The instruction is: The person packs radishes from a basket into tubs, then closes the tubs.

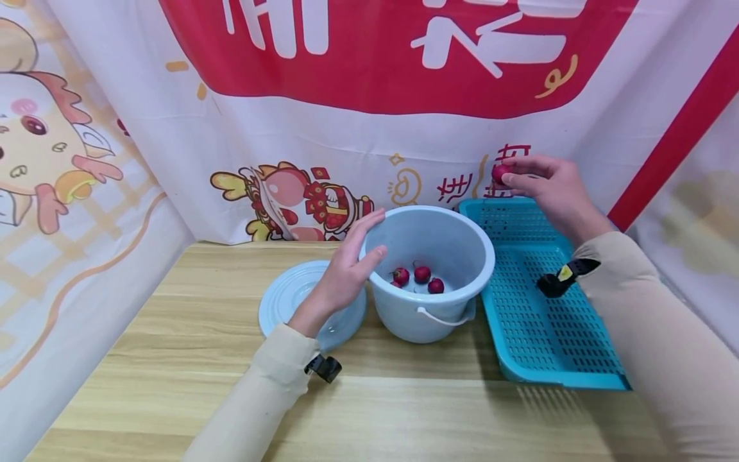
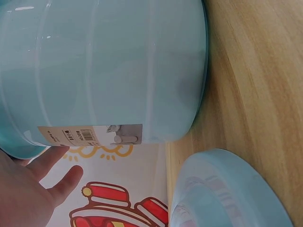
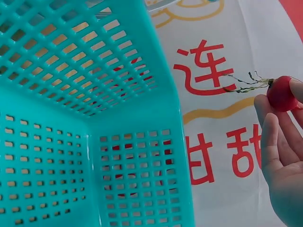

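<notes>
My right hand (image 1: 545,186) pinches a red radish (image 1: 500,174) above the back edge of a turquoise perforated basket (image 1: 502,321). In the right wrist view, thin green stems trail from that radish (image 3: 282,93). My left hand (image 1: 349,263) rests with extended fingers against the left rim of a light blue bucket (image 1: 424,321). Several red radishes (image 1: 422,274) lie on the bucket's bottom. The left wrist view shows the bucket's side (image 2: 109,66) with a paper label (image 2: 90,135), and the fingers near its rim.
A round light blue lid (image 1: 283,295) lies on the wooden table (image 1: 190,359), left of the bucket and partly behind my left forearm. The bucket's white handle (image 1: 444,321) hangs down its front. Behind everything hangs a printed cloth (image 1: 323,141).
</notes>
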The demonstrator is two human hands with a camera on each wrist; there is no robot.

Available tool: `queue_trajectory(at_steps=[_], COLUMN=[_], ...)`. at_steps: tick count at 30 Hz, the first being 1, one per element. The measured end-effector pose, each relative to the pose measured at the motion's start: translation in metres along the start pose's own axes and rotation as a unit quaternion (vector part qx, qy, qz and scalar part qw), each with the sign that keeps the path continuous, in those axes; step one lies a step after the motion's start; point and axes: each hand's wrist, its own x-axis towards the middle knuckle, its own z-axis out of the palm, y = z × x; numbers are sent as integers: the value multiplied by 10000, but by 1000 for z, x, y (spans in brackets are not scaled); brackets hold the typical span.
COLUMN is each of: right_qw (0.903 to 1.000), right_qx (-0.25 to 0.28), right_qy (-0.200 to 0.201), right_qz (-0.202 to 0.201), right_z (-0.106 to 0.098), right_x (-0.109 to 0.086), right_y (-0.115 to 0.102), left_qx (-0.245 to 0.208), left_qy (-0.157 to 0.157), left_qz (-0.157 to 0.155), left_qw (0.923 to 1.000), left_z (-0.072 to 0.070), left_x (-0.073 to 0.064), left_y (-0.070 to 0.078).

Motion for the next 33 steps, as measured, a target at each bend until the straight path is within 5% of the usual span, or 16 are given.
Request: queue_trajectory(at_steps=[16, 27, 33], right_qw=[9992, 9937, 9952], right_qx=[256, 792, 246], right_qy=[103, -230, -276], right_qz=[-280, -757, -910], right_z=[1, 8, 15], right_x=[-5, -18, -28], right_y=[-2, -14, -23], left_qx=[-58, -51, -9], left_qy=[-5, -14, -14], left_qz=[82, 154, 185], left_qw=[9999, 9999, 9998], left_z=[-1, -1, -1], left_x=[2, 1, 1], left_y=[-2, -3, -4])
